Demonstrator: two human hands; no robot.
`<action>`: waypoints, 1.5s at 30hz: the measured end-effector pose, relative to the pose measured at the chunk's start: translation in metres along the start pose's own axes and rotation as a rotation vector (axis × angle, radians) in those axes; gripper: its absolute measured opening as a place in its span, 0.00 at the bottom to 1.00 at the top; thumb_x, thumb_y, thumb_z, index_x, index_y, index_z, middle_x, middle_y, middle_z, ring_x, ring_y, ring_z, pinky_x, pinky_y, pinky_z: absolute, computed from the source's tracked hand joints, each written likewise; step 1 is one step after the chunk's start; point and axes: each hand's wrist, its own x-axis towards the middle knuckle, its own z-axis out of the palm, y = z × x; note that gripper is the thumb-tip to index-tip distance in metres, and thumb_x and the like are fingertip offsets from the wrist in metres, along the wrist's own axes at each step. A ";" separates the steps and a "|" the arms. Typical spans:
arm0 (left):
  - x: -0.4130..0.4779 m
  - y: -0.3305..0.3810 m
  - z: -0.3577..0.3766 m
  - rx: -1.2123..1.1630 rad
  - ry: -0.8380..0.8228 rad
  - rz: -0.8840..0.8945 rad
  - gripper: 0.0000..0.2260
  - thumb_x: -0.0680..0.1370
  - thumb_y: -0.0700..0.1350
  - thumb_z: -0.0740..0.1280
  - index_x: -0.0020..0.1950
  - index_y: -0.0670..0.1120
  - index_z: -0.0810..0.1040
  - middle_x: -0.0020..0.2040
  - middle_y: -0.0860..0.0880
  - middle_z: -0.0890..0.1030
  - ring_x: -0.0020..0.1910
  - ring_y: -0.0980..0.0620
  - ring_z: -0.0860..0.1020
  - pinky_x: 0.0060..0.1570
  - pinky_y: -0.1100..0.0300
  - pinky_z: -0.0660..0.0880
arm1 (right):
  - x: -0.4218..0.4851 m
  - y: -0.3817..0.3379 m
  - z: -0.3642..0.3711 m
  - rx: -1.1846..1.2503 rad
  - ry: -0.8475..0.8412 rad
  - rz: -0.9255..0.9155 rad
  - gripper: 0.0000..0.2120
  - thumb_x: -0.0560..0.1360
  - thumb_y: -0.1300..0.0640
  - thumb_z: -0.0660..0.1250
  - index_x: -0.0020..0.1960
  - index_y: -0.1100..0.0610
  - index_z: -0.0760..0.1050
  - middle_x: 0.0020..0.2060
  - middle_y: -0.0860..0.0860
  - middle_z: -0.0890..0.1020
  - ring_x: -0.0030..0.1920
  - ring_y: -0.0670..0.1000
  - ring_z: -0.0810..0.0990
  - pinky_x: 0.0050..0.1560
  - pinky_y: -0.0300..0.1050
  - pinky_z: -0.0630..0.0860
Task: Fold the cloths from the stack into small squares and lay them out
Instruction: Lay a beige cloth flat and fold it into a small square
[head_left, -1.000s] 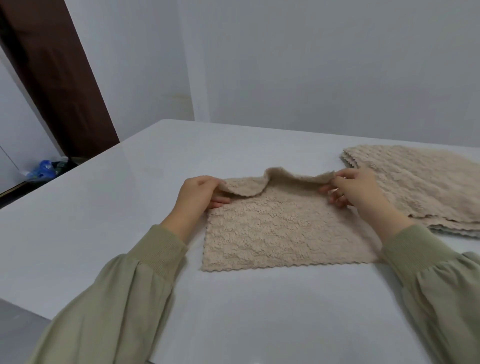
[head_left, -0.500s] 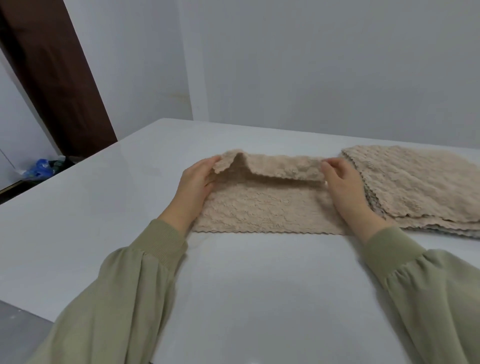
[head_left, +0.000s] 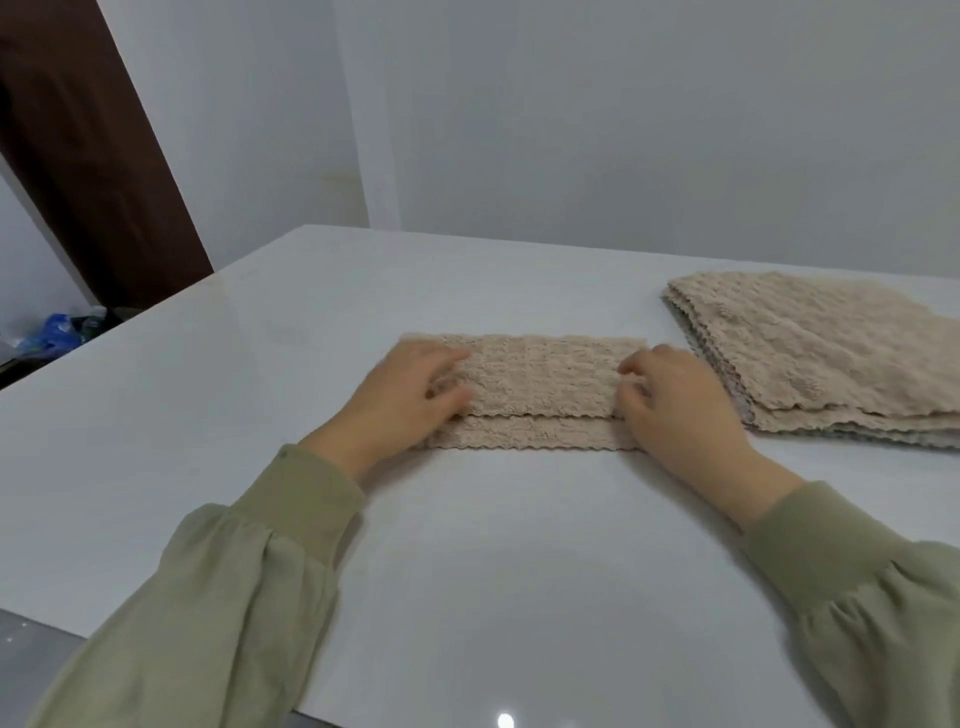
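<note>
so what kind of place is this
Probably a plain indoor room, home or small workroom; which, I cannot tell. A large glossy white table stands by bare pale walls, a dark wooden door at left, a stack of beige cloths on the table.

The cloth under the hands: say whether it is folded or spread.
Folded, a long strip: the cloth shows a top layer ending short of the bottom layer's scalloped near edge.
</note>
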 end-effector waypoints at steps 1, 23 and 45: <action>0.001 0.001 0.007 0.068 -0.123 0.047 0.26 0.78 0.57 0.62 0.73 0.49 0.65 0.71 0.48 0.67 0.71 0.50 0.62 0.69 0.58 0.57 | -0.004 -0.002 0.004 -0.052 -0.104 -0.034 0.15 0.76 0.54 0.58 0.55 0.59 0.77 0.51 0.56 0.79 0.53 0.58 0.74 0.53 0.50 0.70; 0.006 -0.006 0.004 0.035 0.042 -0.081 0.12 0.74 0.42 0.70 0.56 0.49 0.81 0.54 0.53 0.79 0.57 0.53 0.73 0.58 0.60 0.68 | 0.023 0.038 0.013 0.058 -0.102 0.205 0.15 0.74 0.56 0.64 0.59 0.61 0.75 0.52 0.58 0.78 0.55 0.59 0.74 0.53 0.48 0.69; -0.006 0.001 -0.004 -0.041 0.025 0.000 0.05 0.70 0.37 0.72 0.42 0.47 0.83 0.40 0.55 0.78 0.42 0.57 0.75 0.49 0.60 0.73 | 0.013 0.031 0.010 0.032 0.005 -0.119 0.07 0.65 0.70 0.65 0.38 0.60 0.77 0.40 0.56 0.80 0.45 0.60 0.74 0.48 0.49 0.69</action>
